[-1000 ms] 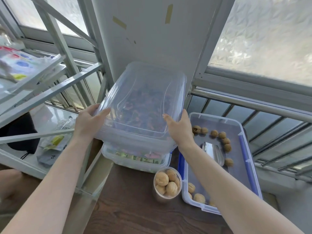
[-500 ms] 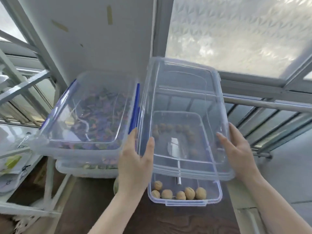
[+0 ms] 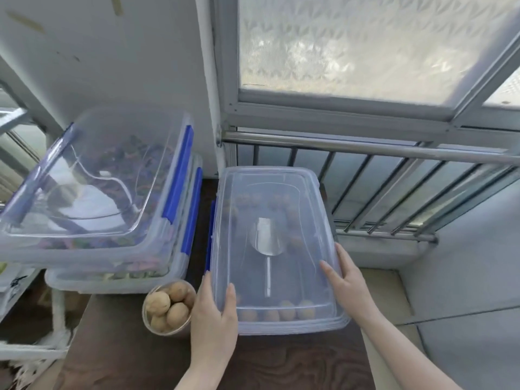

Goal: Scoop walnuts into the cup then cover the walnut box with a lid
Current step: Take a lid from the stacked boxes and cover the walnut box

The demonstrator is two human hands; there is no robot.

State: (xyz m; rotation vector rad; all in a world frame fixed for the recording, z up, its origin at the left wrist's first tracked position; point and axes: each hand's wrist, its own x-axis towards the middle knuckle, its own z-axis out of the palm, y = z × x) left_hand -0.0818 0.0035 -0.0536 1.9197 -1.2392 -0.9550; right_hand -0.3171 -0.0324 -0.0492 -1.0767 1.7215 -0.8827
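A clear plastic lid (image 3: pixel 270 192) lies on top of the walnut box (image 3: pixel 292 326), covering it. Through the lid I see a metal scoop (image 3: pixel 266 243) and several walnuts (image 3: pixel 285 312) at the near end. My left hand (image 3: pixel 215 313) grips the lid's near left edge, thumb on top. My right hand (image 3: pixel 344 280) holds the lid's right edge. A small clear cup (image 3: pixel 168 306) filled with walnuts stands on the dark wooden table (image 3: pixel 140 361), just left of the box and touching my left hand.
Two stacked clear boxes with blue clips (image 3: pixel 112 192) hold dark mixed contents at the left. A metal railing (image 3: pixel 380 192) and frosted window (image 3: pixel 365 46) stand behind the walnut box. A white metal rack (image 3: pixel 33 344) is at the lower left.
The lid was lifted off the left stack, carried right over the walnut box, and lowered flat onto it. Both hands slid to its near edges.
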